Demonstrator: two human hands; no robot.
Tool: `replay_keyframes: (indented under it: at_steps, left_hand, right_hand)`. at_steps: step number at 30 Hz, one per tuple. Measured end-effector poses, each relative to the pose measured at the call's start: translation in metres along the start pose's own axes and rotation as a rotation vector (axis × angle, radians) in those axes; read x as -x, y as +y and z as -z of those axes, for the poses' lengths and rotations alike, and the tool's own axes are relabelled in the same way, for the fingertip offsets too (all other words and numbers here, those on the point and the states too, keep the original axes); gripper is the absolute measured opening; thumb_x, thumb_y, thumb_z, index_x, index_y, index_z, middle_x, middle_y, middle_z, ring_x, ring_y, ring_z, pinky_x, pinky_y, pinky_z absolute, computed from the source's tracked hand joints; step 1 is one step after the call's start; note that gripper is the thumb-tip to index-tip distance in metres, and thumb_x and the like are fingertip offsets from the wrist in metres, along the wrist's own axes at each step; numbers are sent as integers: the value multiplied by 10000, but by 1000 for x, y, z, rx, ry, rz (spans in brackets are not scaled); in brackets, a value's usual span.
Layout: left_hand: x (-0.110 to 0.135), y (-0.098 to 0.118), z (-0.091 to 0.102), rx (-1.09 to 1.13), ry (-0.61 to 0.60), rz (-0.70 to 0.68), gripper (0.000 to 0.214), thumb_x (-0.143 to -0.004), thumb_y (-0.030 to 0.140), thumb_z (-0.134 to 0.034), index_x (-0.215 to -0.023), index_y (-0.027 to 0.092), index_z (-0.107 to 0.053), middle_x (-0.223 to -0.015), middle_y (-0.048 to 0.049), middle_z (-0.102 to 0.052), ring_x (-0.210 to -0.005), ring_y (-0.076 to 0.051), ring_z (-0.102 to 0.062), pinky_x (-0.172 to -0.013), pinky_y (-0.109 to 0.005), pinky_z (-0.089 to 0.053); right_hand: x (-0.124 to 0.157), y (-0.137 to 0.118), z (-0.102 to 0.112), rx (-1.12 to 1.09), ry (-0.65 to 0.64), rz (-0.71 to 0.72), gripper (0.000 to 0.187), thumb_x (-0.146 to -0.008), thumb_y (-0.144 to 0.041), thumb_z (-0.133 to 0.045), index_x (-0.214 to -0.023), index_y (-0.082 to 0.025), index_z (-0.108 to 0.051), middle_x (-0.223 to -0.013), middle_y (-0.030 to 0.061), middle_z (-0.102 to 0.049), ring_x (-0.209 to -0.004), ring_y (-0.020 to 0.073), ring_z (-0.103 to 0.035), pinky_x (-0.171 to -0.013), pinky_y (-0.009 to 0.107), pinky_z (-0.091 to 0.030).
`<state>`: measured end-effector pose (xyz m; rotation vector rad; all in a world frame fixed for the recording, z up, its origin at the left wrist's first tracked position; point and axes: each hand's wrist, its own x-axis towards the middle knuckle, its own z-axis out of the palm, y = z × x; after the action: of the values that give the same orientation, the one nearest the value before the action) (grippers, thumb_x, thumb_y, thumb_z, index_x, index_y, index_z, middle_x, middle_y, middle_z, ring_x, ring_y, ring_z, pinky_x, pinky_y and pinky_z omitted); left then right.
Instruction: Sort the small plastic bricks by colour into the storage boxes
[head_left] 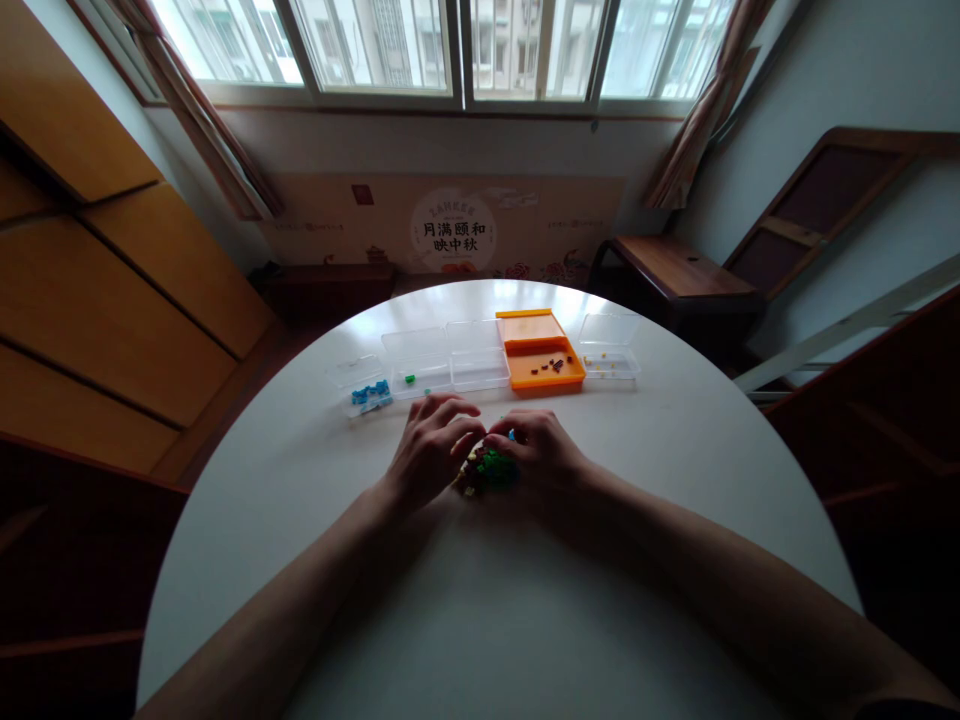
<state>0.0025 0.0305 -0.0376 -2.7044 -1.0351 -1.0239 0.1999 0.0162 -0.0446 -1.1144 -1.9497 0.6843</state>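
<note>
A small heap of mixed bricks (491, 468), green, dark brown, pale yellow and blue, lies on the white round table (480, 600). Over its left side my left hand (435, 445) bends down, fingers curled and thumb side closed near the heap's top. My right hand (544, 445) covers the right side, its thumb and fingers drawn together close to the left fingertips. A bit of blue shows beneath the right fingers. Whatever the fingertips of both hands pinch is too small and too shaded to name.
Behind the hands stand open-lidded boxes: a clear one with blue bricks (372, 394), a clear one with a green brick (409, 379), a clear tray (480, 372), an orange box (546, 375) with brown bricks, and a clear box (611, 364) with yellow bits.
</note>
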Motion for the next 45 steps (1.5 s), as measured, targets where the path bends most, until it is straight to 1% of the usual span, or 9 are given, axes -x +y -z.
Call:
replay_keyframes:
  at_steps: [5, 9, 16, 21, 27, 32, 35, 40, 45]
  left_hand:
    - [0, 0, 0, -3, 19, -22, 75, -885, 230, -583, -855, 227, -652, -996, -31, -673, -1039, -202, -534, -886, -366, -398]
    - [0, 1, 3, -12, 25, -6, 64, -877, 235, -592, -861, 224, -653, -986, -32, -674, -1011, -206, -545, -865, -369, -406]
    - [6, 1, 6, -27, 40, 56, 54, -867, 240, -607, -857, 215, -654, -965, -34, -679, -1016, -220, -543, -871, -391, -400]
    - [11, -2, 3, -24, 23, 92, 75, -869, 241, -602, -854, 215, -671, -959, -38, -682, -1011, -222, -547, -878, -408, -397]
    - [12, -7, 1, -47, 11, 145, 97, -865, 229, -592, -866, 213, -688, -973, -48, -682, -998, -235, -550, -879, -430, -400]
    - [11, -5, 2, -50, -102, 120, 162, -849, 208, -596, -973, 243, -695, -1062, -56, -662, -1052, -258, -520, -883, -438, -395]
    - [10, -4, 1, -50, -146, 102, 125, -849, 220, -599, -910, 254, -702, -1065, -47, -659, -1064, -261, -506, -886, -439, -385]
    - [9, -4, -1, -44, -133, 113, 102, -848, 216, -604, -824, 250, -697, -1038, -37, -666, -1047, -254, -508, -864, -422, -375]
    - [8, -4, -2, -52, -139, 94, 103, -864, 220, -592, -835, 238, -689, -1048, -40, -662, -1047, -246, -509, -882, -419, -374]
  right_hand:
    - [0, 0, -2, 30, 5, 6, 165, -841, -292, -600, -803, -192, -726, -727, 16, -682, -642, 125, -578, -624, 222, -413]
    - [-3, 11, 2, 59, 38, 0, 164, -831, -291, -595, -832, -202, -733, -734, 12, -691, -623, 125, -573, -625, 231, -422]
    - [-16, 50, 32, 5, 454, -252, 302, -814, -407, -580, -823, -152, -741, -719, 53, -711, -621, 165, -613, -621, 271, -461]
    - [-21, 75, 43, -50, 589, -343, 317, -806, -410, -563, -834, -152, -746, -759, 69, -730, -737, 200, -660, -733, 319, -500]
    - [-18, 71, 40, -22, 581, -331, 293, -780, -385, -585, -873, -157, -745, -852, 78, -743, -712, 191, -641, -705, 313, -499]
    - [-13, 53, 36, 65, 496, -277, 288, -801, -363, -560, -886, -163, -749, -802, 62, -733, -568, 151, -573, -632, 290, -473]
    - [-11, 47, 33, 70, 475, -248, 273, -806, -345, -552, -880, -170, -748, -804, 58, -729, -580, 151, -578, -631, 283, -473]
    - [-10, 46, 29, 90, 453, -211, 255, -812, -339, -557, -870, -170, -738, -811, 59, -720, -593, 150, -571, -635, 284, -475]
    - [-8, 42, 24, 127, 410, -126, 198, -818, -291, -566, -842, -177, -726, -775, 43, -699, -586, 139, -554, -631, 273, -468]
